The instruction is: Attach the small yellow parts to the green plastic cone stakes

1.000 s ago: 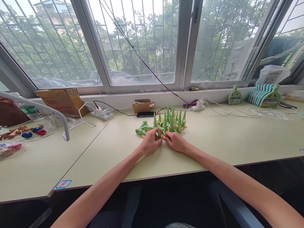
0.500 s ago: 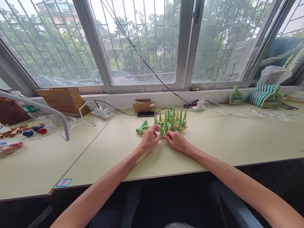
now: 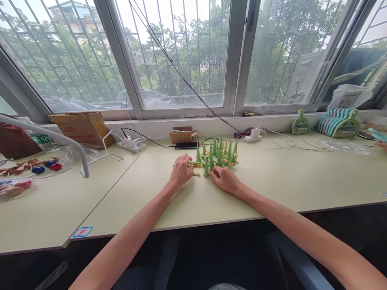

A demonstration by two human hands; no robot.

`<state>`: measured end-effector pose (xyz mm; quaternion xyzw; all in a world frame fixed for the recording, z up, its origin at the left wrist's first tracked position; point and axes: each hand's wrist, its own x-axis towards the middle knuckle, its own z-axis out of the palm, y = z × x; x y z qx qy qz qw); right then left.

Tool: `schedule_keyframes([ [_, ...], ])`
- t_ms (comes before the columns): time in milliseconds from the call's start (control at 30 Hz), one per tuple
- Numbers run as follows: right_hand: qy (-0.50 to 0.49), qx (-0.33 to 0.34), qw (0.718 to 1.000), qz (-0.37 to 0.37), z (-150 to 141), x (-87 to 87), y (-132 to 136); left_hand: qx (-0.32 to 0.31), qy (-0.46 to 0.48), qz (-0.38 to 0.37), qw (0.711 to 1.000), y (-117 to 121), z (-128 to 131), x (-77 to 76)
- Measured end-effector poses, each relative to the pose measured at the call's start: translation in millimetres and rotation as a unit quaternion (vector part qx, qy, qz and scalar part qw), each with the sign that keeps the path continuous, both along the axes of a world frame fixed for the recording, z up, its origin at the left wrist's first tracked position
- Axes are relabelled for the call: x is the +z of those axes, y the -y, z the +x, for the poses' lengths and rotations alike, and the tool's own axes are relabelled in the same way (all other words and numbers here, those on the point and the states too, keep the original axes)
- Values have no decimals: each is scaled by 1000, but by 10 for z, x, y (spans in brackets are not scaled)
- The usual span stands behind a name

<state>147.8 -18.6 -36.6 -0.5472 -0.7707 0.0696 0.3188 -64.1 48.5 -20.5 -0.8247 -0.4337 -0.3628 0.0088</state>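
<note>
Several pointed green plastic cones [image 3: 219,155] with small yellow parts at their bases stand upright in a cluster on the table. To the left of them, my left hand [image 3: 181,169] is closed over the lying green pieces. From its fingers a slim green cone [image 3: 195,162] points sideways toward the cluster. A small yellow-tipped piece [image 3: 196,173] lies by that hand. My right hand [image 3: 225,178] rests on the table at the cluster's front edge. Its fingers are pinched together beside the front cone [image 3: 206,166]; what sits between them is hidden.
Behind the cluster lie a black phone [image 3: 186,145] and a small cardboard box [image 3: 182,135]. Power strips [image 3: 131,145] with cables run along the window. A white metal stand [image 3: 84,165] and beads are at left. Hanger-like green and pink frames [image 3: 338,123] stand at right, near another person's hand [image 3: 382,145].
My left hand has moved left, away from the front cone, onto the lying green pieces. My right hand has stayed in place. Another person's hand with a teal item has appeared at far right.
</note>
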Motion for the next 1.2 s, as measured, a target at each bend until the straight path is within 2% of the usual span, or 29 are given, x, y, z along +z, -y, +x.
schedule_keyframes([
  [233,4,-23,1000,12,-4,6,0,-23,-62,-52,996,-71,-48,-34],
  [467,5,-33,999,22,10,-19,-8,-32,-92,-58,994,-79,-50,-39],
  [867,-3,-19,999,41,21,-15,-1,-34,-65,-44,996,-137,-53,-114],
  [1200,-59,-7,994,96,3,-10,31,-44,-8,-20,999,-92,-12,-65],
])
